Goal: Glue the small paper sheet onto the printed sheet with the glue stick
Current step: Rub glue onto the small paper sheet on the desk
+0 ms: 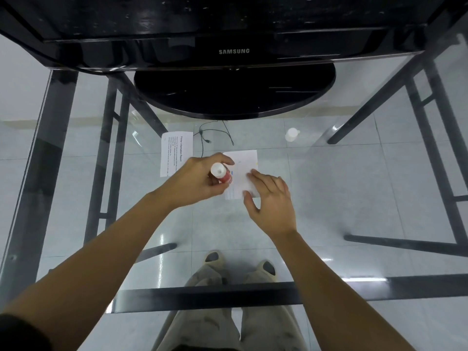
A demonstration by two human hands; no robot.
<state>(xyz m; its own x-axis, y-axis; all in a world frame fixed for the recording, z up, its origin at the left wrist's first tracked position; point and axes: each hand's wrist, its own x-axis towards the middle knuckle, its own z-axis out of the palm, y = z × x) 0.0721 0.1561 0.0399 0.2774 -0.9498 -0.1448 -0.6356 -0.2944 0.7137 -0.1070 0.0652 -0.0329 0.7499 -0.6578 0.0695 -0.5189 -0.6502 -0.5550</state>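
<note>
Glass tabletop on a dark metal frame, tiled floor visible through it. Person stands at the near edge, both bare forearms extended over the glass. Left hand is clenched around the glue stick: red barrel, white end facing up toward the camera, fingers wrapped round the barrel, thumb arched over the far side. The stick is held tilted at the left edge of the small paper sheet; whether its lower end touches the paper cannot be told, since the hand covers it. Small sheet lies flat on the glass near the middle, mostly white, with faint coloured marks and a few lines of small print along its near left portion. Right hand is spread, grasping nothing, fingertips pressed flat on the near right part of that sheet, thumb off the paper's near edge. Printed sheet lies flat just to the left and slightly farther back, apart from the small sheet, text running sideways, heading reads "Printer Information Report"; its near right corner is hidden behind the left hand. White cap lies on the glass to the far right, well apart from both sheets. Black Samsung monitor stands at the far edge on a round black base. Thin black cable runs out from under the base, between the two sheets.
</note>
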